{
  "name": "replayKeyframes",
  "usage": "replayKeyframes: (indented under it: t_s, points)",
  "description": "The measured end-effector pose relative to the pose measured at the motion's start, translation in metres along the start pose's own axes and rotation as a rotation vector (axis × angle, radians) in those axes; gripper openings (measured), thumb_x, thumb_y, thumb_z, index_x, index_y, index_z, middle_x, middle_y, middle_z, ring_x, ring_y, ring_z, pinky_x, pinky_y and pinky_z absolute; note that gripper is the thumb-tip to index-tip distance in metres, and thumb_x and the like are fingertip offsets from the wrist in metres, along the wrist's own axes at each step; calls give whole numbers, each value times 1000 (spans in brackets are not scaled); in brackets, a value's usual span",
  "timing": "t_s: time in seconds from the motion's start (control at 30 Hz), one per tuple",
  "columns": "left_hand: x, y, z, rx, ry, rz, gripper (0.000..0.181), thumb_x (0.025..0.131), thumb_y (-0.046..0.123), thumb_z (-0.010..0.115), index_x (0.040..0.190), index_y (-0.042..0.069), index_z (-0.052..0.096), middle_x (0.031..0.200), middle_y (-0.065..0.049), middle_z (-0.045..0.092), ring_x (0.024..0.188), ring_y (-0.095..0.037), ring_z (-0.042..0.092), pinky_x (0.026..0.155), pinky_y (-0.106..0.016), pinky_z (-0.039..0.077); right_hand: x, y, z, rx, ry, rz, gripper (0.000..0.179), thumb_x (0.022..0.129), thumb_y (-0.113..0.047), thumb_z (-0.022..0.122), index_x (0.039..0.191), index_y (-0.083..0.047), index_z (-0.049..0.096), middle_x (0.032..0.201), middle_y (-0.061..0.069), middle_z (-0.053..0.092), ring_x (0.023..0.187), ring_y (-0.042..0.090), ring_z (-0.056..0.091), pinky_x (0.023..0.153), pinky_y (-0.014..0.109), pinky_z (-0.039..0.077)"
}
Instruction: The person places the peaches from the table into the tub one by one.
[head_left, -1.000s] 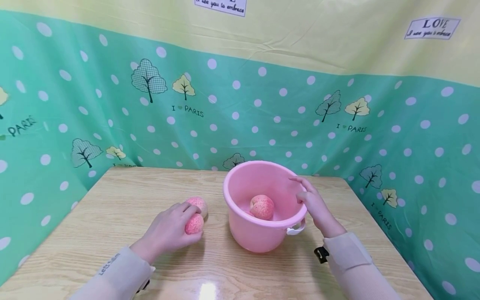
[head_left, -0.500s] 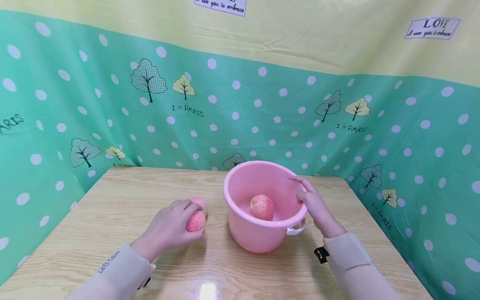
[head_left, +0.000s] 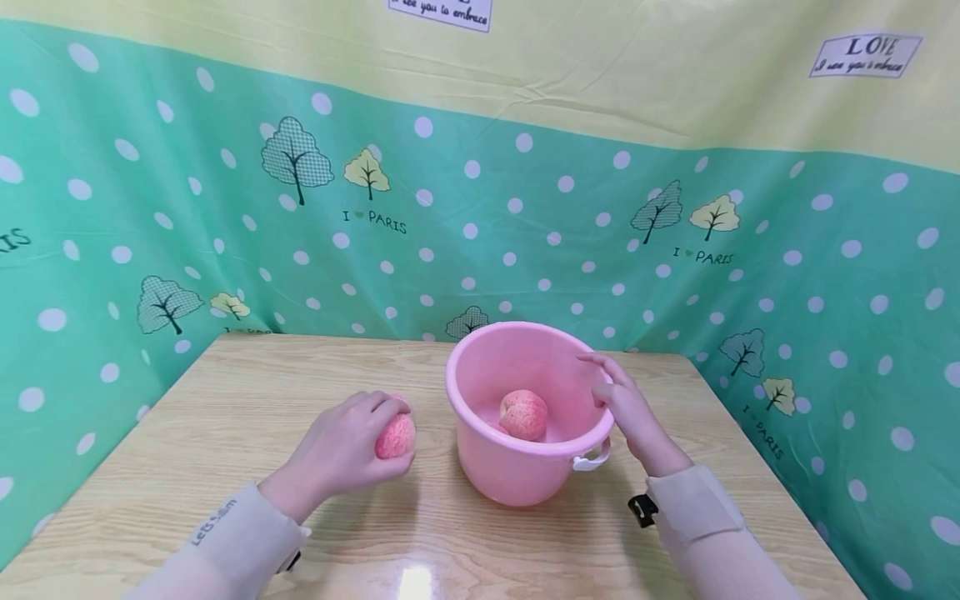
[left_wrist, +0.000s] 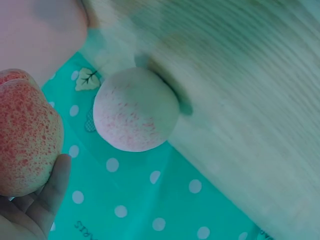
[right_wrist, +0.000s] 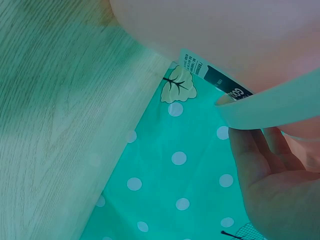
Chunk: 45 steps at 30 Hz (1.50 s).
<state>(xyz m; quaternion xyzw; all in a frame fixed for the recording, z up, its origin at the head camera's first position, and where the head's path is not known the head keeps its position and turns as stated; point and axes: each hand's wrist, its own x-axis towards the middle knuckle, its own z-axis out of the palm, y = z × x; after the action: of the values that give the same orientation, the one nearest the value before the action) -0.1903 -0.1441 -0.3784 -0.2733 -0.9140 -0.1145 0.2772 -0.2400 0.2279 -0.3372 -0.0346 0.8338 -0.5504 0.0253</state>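
While left hand (head_left: 341, 446) grips peach (head_left: 396, 437), right (head_left: 634, 410) holds bucket (head_left: 506, 473)

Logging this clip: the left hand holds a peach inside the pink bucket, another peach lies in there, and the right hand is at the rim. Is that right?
Not quite. The head view shows the left hand and its held peach outside the pink bucket, left of it. The rest stands: another peach lies in there, and the right hand is at the rim.
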Motion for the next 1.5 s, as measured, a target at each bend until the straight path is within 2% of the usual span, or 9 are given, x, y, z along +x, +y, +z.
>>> replayKeyframes:
  t_s: [0.23, 0.63, 0.93, 1.5]
  points:
    - [5, 1, -7, 21, 10, 12, 42, 70, 41, 76, 102, 16, 67, 93, 2, 65, 78, -14, 61, 59, -27, 53, 0, 0, 0, 1, -3, 0, 72, 77, 3, 40, 147, -11, 40, 151, 18, 33, 123, 36, 41, 78, 30, 42]
    - [11, 1, -17, 33, 20, 24, 46, 70, 44, 76, 104, 14, 67, 95, 0, 65, 80, -17, 62, 60, -30, 54, -1, 0, 0, 0, 2, 15, 70, 79, 2, 41, 148, -11, 40, 152, 18, 32, 125, 37, 40, 77, 30, 43]
    - [14, 2, -23, 35, 7, 10, 46, 71, 45, 76, 105, 14, 67, 96, -1, 66, 79, -16, 62, 59, -29, 52, -1, 0, 0, 4, 4, 10, 70, 78, 2, 41, 147, -11, 40, 153, 18, 31, 125, 37, 40, 78, 30, 43]
    - [22, 2, -33, 34, 21, 37, 47, 71, 44, 77, 105, 13, 67, 96, -2, 65, 78, -17, 61, 58, -30, 52, -2, -2, 0, 15, -4, 24, 70, 79, 2, 40, 148, -12, 39, 153, 18, 31, 122, 36, 43, 69, 27, 45]
